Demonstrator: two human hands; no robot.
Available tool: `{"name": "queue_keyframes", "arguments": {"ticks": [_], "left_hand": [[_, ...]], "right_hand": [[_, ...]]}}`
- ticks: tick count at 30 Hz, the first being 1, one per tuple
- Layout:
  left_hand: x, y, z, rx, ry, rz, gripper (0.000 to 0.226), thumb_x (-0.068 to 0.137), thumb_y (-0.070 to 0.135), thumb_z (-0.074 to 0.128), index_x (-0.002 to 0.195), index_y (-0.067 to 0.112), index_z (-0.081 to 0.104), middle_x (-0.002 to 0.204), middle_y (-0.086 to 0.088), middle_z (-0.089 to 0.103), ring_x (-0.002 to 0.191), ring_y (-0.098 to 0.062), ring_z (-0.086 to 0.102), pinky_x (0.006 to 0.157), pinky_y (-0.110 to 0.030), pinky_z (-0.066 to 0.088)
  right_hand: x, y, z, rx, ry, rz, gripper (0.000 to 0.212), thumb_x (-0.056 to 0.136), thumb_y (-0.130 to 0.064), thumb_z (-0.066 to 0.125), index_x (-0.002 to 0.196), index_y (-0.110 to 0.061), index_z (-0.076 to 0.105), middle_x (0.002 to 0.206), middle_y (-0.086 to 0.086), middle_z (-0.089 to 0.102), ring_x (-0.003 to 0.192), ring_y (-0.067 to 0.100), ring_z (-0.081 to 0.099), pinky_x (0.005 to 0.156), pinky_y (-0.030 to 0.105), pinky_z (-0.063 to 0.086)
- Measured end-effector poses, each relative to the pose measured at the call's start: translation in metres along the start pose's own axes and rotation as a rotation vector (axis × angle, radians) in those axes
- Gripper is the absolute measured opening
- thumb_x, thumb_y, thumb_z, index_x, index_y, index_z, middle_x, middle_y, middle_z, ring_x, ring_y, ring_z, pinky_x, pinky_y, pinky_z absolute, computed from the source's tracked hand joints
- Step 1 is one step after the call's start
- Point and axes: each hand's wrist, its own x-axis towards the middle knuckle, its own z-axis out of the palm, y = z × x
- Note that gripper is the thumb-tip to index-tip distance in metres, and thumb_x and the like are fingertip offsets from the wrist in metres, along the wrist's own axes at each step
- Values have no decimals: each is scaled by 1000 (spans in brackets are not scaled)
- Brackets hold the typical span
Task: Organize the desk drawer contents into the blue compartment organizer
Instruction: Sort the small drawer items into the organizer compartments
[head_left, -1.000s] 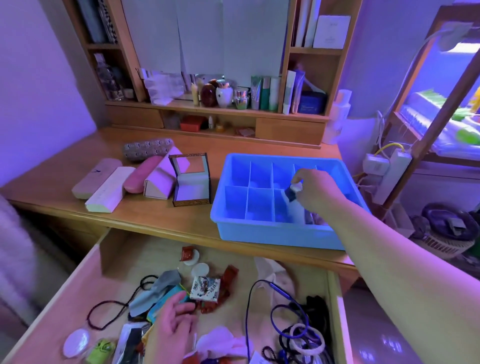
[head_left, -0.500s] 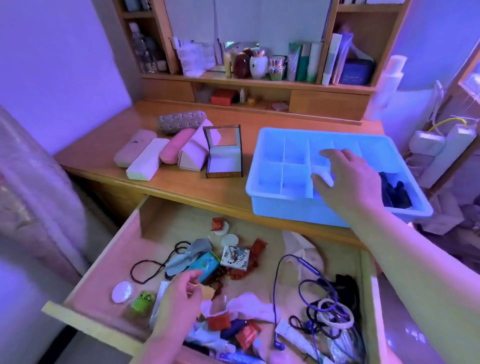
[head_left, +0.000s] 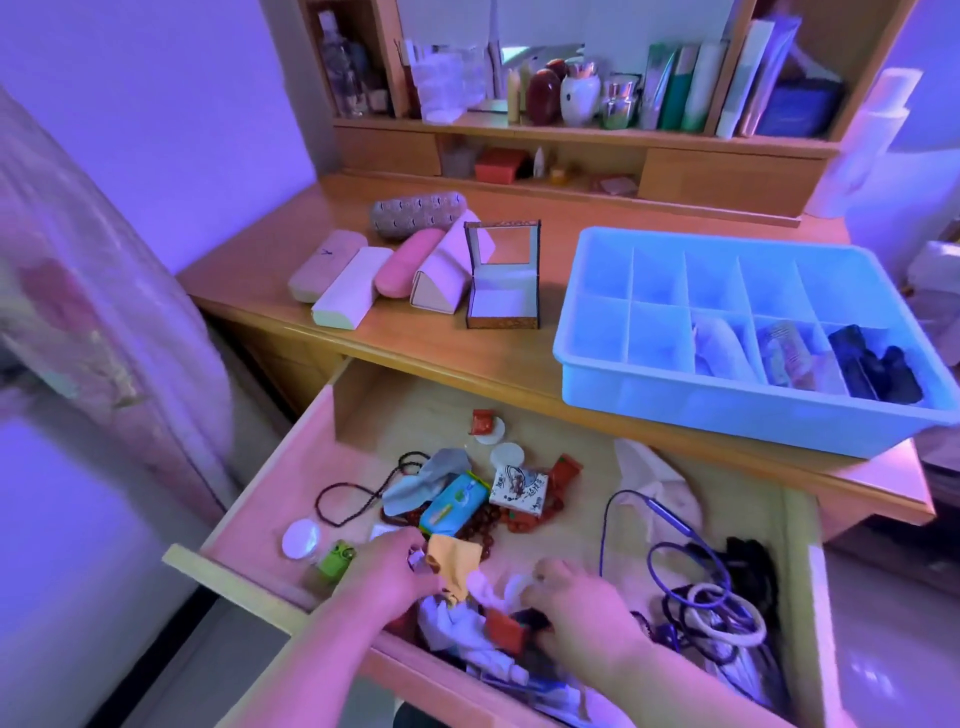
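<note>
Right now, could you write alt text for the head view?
Both hands, left hand and right hand, dig through clutter in an open wooden drawer. On the desk above sits a blue compartment organizer, three near compartments filled.

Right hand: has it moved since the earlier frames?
Yes. The right hand left the blue organizer on the desk and came down into the open drawer.

On the wooden counter (head_left: 519, 358) lie a patterned grey glasses case (head_left: 418, 213), a pale pink case (head_left: 327, 265), a white case (head_left: 352, 293), a hot-pink oval case (head_left: 409, 262), a folded triangular pink case (head_left: 447, 273) and an open small mirrored box (head_left: 503, 280). Behind, a wooden shelf (head_left: 571, 136) carries a dark red egg-shaped ornament (head_left: 544, 96), a white ceramic vase (head_left: 579, 98) and upright books (head_left: 680, 85).
</note>
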Motion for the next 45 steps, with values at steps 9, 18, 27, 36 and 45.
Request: {"name": "queue_keyframes", "arguments": {"ticks": [9,18,27,36,45], "left_hand": [[4,-6,-17,-482,172,-84,10,88,18,62,80,24,65,50,6,62,39,-5,56,44,-17,45],[-1,30,-14,-885,102,-42,5,86,16,67,88,19,69,53,-3,62,46,-15,57,53,-26,52],[-25,41,-33,-1273,60,-8,16,88,-9,55,98,0,63,87,-15,68,68,-16,67,66,-21,58],[-51,89,-7,-1591,-199,136,18,83,-2,55,100,1,53,89,-19,71,71,-23,70,60,-26,57],[-52,94,-2,-1464,-169,-32,22,75,17,66,94,6,64,56,-4,55,42,-12,48,37,-20,38]], "right_hand": [[-8,44,-40,-162,117,235,33,84,-55,46,102,-29,57,105,-6,50,107,19,53,73,27,39],[7,-32,-7,79,10,-33,63,84,-53,53,141,-42,27,132,0,35,106,26,54,80,34,46],[-1,-4,-42,168,280,210,38,79,-59,54,106,-35,65,117,-11,46,103,16,55,81,24,37],[-10,-18,-73,1817,68,98,31,84,11,59,113,-1,62,79,13,58,60,17,54,57,23,50],[-21,-3,-71,1470,160,322,13,84,-10,69,78,0,63,59,4,63,47,9,55,53,21,51]]}}
